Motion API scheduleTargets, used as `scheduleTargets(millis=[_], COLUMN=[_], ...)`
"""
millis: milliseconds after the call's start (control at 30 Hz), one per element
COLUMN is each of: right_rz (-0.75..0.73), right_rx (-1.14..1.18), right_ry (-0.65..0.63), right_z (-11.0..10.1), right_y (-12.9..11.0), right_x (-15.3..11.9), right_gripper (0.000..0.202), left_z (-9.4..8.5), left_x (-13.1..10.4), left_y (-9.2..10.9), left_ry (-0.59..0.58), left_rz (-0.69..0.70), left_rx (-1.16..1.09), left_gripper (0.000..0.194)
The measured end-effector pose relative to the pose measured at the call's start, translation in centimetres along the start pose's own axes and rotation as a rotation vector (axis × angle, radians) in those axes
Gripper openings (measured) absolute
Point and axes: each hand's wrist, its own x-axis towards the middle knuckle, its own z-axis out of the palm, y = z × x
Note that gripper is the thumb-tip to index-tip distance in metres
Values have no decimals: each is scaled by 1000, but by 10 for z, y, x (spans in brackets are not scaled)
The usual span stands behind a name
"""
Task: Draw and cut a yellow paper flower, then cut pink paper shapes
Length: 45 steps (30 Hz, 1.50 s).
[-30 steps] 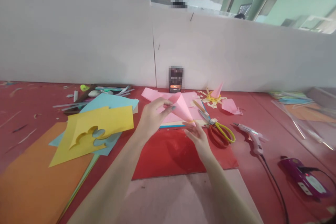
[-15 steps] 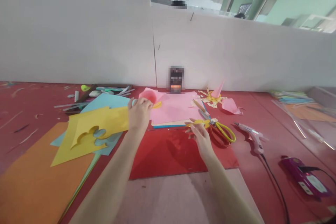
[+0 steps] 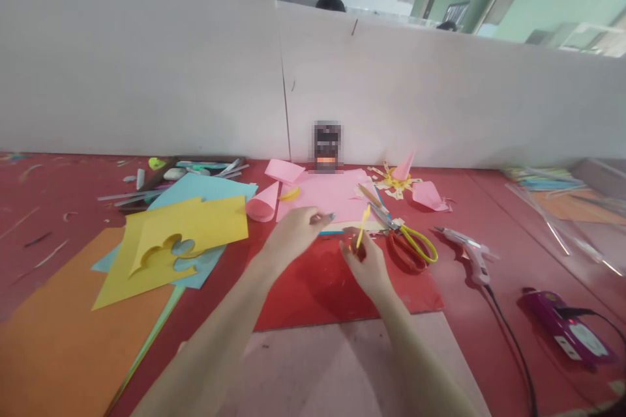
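Observation:
My right hand (image 3: pixel 368 264) grips a yellow paper cut-out (image 3: pixel 362 227), turned nearly edge-on above the red sheet (image 3: pixel 313 300). Just left of it is my left hand (image 3: pixel 298 228), with fingers reaching toward the cut-out but not touching it and nothing visible in them. Behind my left hand lie a pink paper cone (image 3: pixel 263 202), a folded pink piece (image 3: pixel 284 171) and a small curved yellow piece (image 3: pixel 290 193) on pink paper (image 3: pixel 332 192). Scissors (image 3: pixel 413 244) with yellow and red handles rest beside my right hand.
Yellow paper with cut-away shapes (image 3: pixel 147 260), blue paper (image 3: pixel 205 186) and orange paper (image 3: pixel 59 326) lie left. A glue gun (image 3: pixel 469 251) and purple device (image 3: pixel 567 329), both with cables, sit right. A pink cone on yellow petals (image 3: pixel 403 172) stands at the back.
My left hand has let go of the pink cone and moved right, toward my right hand. The yellow cut-out in my right hand has turned from flat to upright.

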Motion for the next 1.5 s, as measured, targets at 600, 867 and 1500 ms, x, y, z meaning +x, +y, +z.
scheduleTargets(millis=[600, 867, 1500], right_rz=[-64, -26, -62], right_rx=[-6, 14, -37], right_ry=[65, 5, 16], right_z=[4, 4, 18], right_y=[2, 8, 29], right_x=[-1, 1, 6], right_gripper=[71, 54, 26], left_z=[35, 50, 54], left_x=[21, 23, 8], left_y=[-41, -64, -51], left_ry=[93, 111, 234], left_rz=[-289, -356, 18], left_rx=[-336, -433, 301], left_gripper=[17, 53, 33])
